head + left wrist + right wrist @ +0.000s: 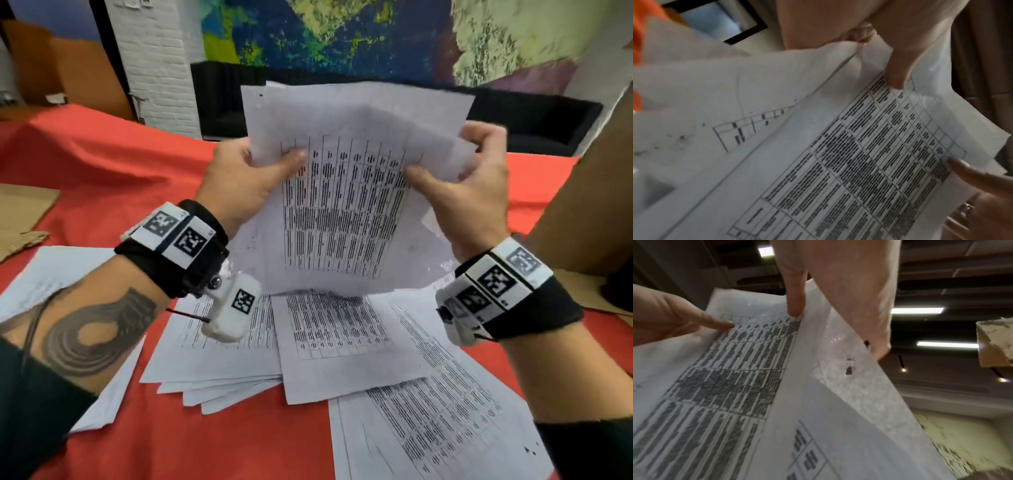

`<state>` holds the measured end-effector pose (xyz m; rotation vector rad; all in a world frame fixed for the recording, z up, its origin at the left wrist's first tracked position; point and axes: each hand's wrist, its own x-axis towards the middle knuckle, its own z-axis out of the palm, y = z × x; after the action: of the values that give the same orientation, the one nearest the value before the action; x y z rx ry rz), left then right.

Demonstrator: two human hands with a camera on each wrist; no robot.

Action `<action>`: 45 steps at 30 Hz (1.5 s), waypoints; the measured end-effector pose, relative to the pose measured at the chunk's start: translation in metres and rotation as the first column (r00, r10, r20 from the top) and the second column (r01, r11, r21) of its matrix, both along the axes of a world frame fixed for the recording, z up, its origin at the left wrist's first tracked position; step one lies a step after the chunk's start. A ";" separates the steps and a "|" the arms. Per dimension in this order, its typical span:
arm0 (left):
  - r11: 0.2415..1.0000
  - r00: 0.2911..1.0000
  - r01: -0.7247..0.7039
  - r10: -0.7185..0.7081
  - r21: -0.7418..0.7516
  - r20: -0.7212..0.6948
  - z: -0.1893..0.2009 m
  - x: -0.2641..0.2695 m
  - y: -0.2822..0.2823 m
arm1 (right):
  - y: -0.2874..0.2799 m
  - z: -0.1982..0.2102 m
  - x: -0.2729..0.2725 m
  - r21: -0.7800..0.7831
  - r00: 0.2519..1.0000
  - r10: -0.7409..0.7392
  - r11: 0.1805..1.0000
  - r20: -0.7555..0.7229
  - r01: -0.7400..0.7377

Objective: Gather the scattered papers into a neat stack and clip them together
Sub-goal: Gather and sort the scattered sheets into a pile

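A red table (113, 178) carries loose papers (342, 346), fanned and overlapping below the raised arms, with more at the near right and far left. Above them a held sheaf (346, 212) of printed sheets stands tilted and uneven, its edges out of line. The left hand (239, 181) pinches its left edge, thumb on the print, fingers behind; the right hand (469, 192) grips the right edge, thumb in front and fingers curled behind the crumpling margin. No clip is in view. The risk: the misaligned sheets could slide out of so light a pinch, or crease further under the right grip, before being squared.
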<state>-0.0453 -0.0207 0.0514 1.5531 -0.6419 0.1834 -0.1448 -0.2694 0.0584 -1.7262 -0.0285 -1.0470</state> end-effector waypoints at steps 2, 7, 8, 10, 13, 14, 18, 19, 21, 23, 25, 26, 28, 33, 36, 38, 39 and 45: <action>0.963 0.997 0.071 -0.062 0.262 -0.043 -0.014 0.008 0.007 | -0.004 -0.015 0.007 0.065 0.984 0.013 0.998 -0.178 -0.001; 0.890 0.984 -0.160 0.112 0.427 0.135 -0.031 0.023 0.017 | -0.008 -0.037 0.010 -0.004 0.962 -0.049 0.999 -0.270 0.050; 0.914 0.977 -0.188 0.136 0.361 0.166 -0.026 0.021 0.016 | -0.010 -0.035 0.011 -0.001 0.970 -0.004 1.000 -0.245 0.004; 0.955 0.977 -0.133 0.082 0.265 0.198 -0.009 0.011 0.011 | -0.013 -0.029 0.010 -0.018 0.972 0.038 0.999 -0.232 -0.043; 0.965 0.990 0.030 -0.064 0.260 0.124 0.012 0.008 0.017 | -0.023 -0.020 0.009 0.073 0.979 0.060 0.996 -0.195 -0.047; 0.952 0.991 0.077 -0.105 0.295 0.082 0.011 0.011 0.024 | -0.027 -0.018 0.008 0.126 0.979 0.078 0.990 -0.187 -0.055; 0.976 0.999 -0.033 0.033 0.216 0.002 -0.007 0.031 0.045 | -0.039 -0.019 0.000 0.351 0.963 0.176 0.931 -0.203 -0.096; 0.988 0.997 -0.050 0.058 0.148 -0.048 -0.012 0.031 0.047 | -0.041 -0.020 -0.002 0.380 0.952 0.206 0.918 -0.224 -0.109; 0.993 0.995 -0.047 0.056 0.108 -0.082 -0.016 0.027 0.045 | -0.046 -0.024 -0.004 0.428 0.938 0.247 0.895 -0.242 -0.125; 0.988 0.998 -0.053 0.058 0.146 -0.034 -0.016 0.024 0.041 | -0.047 -0.027 -0.007 0.446 0.922 0.280 0.884 -0.269 -0.138; 0.971 0.988 -0.139 0.121 0.196 0.097 -0.010 0.025 0.039 | -0.049 -0.029 -0.008 0.420 0.905 0.293 0.895 -0.308 -0.147; 0.957 0.973 -0.194 0.160 0.216 0.164 -0.006 0.026 0.038 | -0.050 -0.030 -0.008 0.399 0.892 0.298 0.905 -0.340 -0.150; 0.925 0.941 -0.291 0.232 0.243 0.246 0.004 0.026 0.037 | -0.053 -0.031 -0.008 0.358 0.867 0.280 0.925 -0.413 -0.129; 0.854 0.889 -0.410 0.296 0.320 0.349 0.021 0.026 0.030 | -0.060 -0.028 -0.012 0.256 0.856 0.245 0.957 -0.454 -0.138; 0.833 0.880 -0.435 0.314 0.341 0.357 0.027 0.027 0.030 | -0.063 -0.028 -0.014 0.220 0.851 0.266 0.958 -0.453 -0.182; 0.883 0.907 -0.379 0.295 0.278 0.301 0.035 0.023 0.031 | -0.065 -0.026 -0.016 0.220 0.840 0.300 0.950 -0.452 -0.221; 0.919 0.928 -0.321 0.256 0.230 0.271 0.040 0.020 0.030 | -0.065 -0.025 -0.017 0.235 0.835 0.322 0.943 -0.447 -0.238; 0.984 0.988 -0.089 0.068 0.152 0.138 0.054 0.005 0.013 | -0.054 -0.027 -0.016 0.353 0.820 0.450 0.876 -0.354 -0.329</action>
<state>-0.0402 -0.0073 0.1055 1.7311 -0.7134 0.3040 -0.1610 -0.3229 0.0316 -1.5657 0.0369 -0.3310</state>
